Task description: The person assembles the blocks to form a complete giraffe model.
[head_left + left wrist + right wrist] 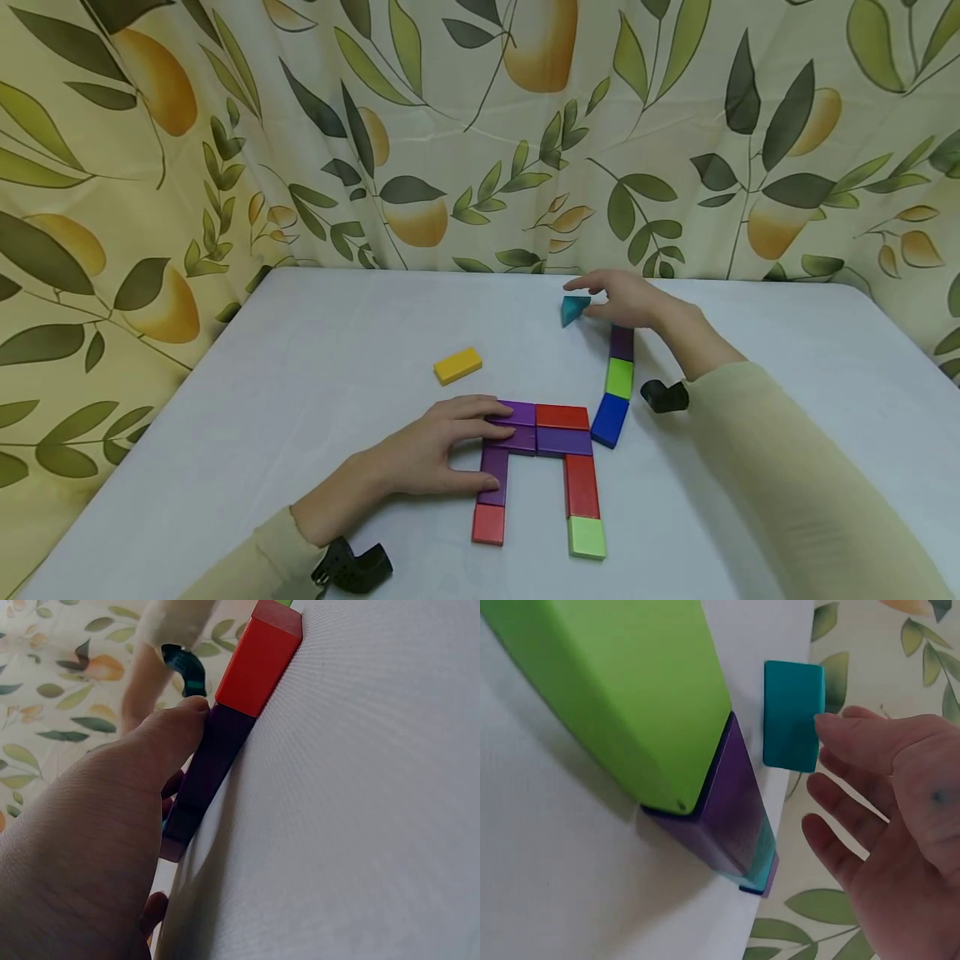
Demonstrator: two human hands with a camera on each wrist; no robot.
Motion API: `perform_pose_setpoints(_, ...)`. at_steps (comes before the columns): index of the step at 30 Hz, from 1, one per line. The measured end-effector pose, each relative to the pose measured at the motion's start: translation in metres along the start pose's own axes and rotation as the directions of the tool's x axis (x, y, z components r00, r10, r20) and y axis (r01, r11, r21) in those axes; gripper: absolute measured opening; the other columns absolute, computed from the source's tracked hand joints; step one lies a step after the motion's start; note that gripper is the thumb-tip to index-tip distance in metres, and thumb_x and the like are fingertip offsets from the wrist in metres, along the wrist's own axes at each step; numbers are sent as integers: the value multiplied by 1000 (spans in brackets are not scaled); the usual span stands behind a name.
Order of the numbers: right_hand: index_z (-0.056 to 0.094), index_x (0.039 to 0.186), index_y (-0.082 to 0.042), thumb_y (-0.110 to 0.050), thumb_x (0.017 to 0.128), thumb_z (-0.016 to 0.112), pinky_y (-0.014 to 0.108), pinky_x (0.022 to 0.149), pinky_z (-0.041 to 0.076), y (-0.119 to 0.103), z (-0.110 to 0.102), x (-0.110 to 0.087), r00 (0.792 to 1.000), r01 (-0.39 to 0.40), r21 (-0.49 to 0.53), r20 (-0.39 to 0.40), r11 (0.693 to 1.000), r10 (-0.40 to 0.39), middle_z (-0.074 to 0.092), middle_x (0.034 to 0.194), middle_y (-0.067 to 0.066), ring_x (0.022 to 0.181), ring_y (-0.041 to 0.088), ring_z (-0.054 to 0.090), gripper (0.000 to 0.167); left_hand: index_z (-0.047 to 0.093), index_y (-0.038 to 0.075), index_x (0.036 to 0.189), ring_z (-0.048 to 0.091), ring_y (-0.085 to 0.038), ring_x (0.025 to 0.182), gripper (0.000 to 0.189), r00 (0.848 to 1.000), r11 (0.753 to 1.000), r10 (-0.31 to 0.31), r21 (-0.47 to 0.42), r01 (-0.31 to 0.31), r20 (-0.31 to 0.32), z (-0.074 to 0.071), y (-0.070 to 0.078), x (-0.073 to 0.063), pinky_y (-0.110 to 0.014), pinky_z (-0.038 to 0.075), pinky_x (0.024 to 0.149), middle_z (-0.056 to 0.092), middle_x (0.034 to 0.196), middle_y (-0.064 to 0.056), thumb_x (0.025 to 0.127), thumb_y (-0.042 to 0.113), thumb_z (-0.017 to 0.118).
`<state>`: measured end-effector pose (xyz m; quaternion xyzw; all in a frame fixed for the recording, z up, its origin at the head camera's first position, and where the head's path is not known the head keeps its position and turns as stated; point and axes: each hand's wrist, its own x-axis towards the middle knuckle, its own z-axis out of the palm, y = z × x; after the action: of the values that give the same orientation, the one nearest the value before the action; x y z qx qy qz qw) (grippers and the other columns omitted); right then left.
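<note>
My right hand (630,302) is at the far side of the table, with its thumb at the edge of a teal triangular block (574,309) and the other fingers spread behind. In the right wrist view the thumb tip overlaps the edge of this teal block (791,716). My left hand (431,446) rests with extended fingers on the purple blocks (517,439) of a flat figure. Its thumb lies on the purple leg block (492,475). A red block (259,667) joins that leg's end in the left wrist view.
Right of the figure, a line made of a blue block (611,421), a green block (619,378) and a purple block (622,342) runs away under my right hand. A yellow block (458,366) lies alone at left. A patterned curtain (480,167) hangs behind the table.
</note>
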<state>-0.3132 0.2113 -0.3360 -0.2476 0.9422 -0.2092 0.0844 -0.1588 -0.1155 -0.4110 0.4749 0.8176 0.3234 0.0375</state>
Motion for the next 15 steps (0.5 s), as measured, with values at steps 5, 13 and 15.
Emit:
perform_pose_setpoints(5,61,138,-4,0,95,63,61,103,41,-4,5,1,999,14,7,38,1000,-14,57,135,25,124,44,51,44,63,17,139,31,-12,144,55,1000,1000,2,-5,-2,2,0,1,1,-40,29,117,45,152,5,89,35,78)
perform_pose_setpoints(13,67,128,0,2,95,64,50,91,52,-5,8,2,998,63,9,1,998,-63,66,123,20,100,33,61,33,64,17,138,31,-11,144,53,1000,1000,2,10,-1,-4,0,1,0,-39,29,117,46,152,5,90,35,78)
perform_pose_setpoints(15,67,127,0,2,96,63,49,87,52,-4,2,0,998,62,-2,-24,998,-62,66,120,19,99,33,60,32,64,17,138,31,-12,144,53,1000,1000,2,11,-2,-5,0,1,0,-40,29,117,45,152,5,90,36,78)
